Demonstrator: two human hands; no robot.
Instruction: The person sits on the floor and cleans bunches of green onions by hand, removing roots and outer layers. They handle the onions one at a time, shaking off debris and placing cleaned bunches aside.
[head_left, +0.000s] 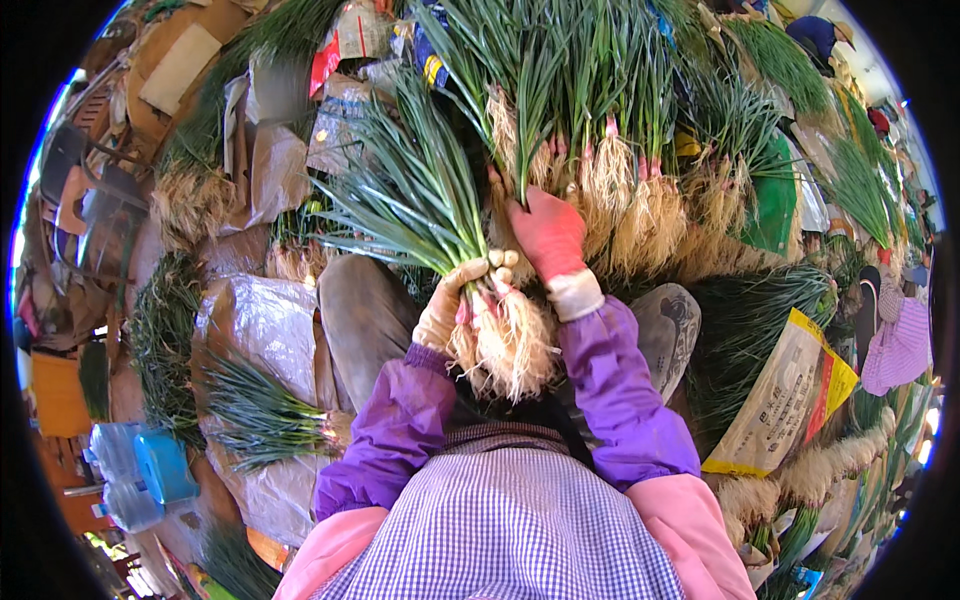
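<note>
My left hand, in a dirty cream glove, is closed around a bunch of green garlic. Its leaves fan out up and to the left, while the pinkish bases and pale roots hang below my fingers. Close by on the right, my right hand, in a red glove with a white cuff, grips a stalk of green garlic by its lower part. That stalk's base is hidden behind the hand. In front of me leans a row of more green garlic with long, tangled roots.
A small bunch lies on plastic sheeting at left. Blue and clear plastic containers stand farther left. At right, a printed sack partly covers piled green leaves. Another person is at the upper right.
</note>
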